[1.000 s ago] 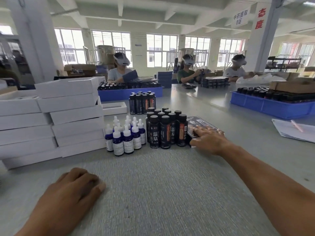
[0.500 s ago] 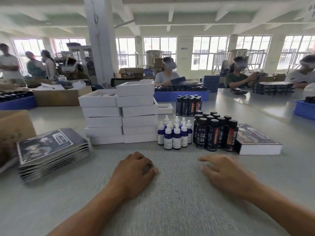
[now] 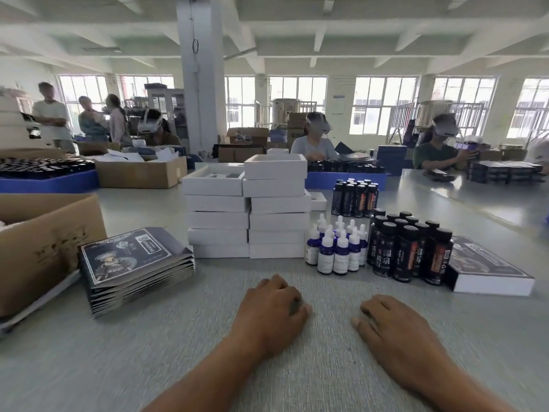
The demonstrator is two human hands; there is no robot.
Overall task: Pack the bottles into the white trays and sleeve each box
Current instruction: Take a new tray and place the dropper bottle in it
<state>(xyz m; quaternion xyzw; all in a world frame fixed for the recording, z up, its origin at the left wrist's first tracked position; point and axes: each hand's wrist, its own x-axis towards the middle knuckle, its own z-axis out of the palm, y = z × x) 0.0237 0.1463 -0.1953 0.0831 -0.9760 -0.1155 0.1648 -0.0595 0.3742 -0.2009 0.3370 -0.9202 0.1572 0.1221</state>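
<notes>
Resting palm-down on the grey textured tabletop, the left hand and the right hand lie side by side, slightly apart, near the front edge of the view. The left hand's fingers are loosely curled under and the right hand's fingers lie relaxed and flat; neither hand holds anything. Beyond the hands, towards the right, stands a cluster of small blue dropper bottles with white caps and white labels, all upright. Just beside that cluster, on its right, stands a group of taller black cylindrical bottles with black caps and printed labels, also upright. To the right of the black bottles lies a finished white box in a dark printed sleeve, flat on the tabletop and just beside the nearest bottles. Left of the dropper bottles, two adjoining stacks of white rectangular cardboard trays rise from the tabletop; the top tray of the right stack sits open side up. Further left, a fanned stack of flat dark printed cardboard sleeves lies beside an open brown corrugated carton. Behind the tray stacks stands a second small group of black bottles, and behind those a blue plastic crate loaded with more dark bottles. At the far side of the table, seated persons wearing white headsets handle similar goods, and a white square pillar stands behind the stacks.
</notes>
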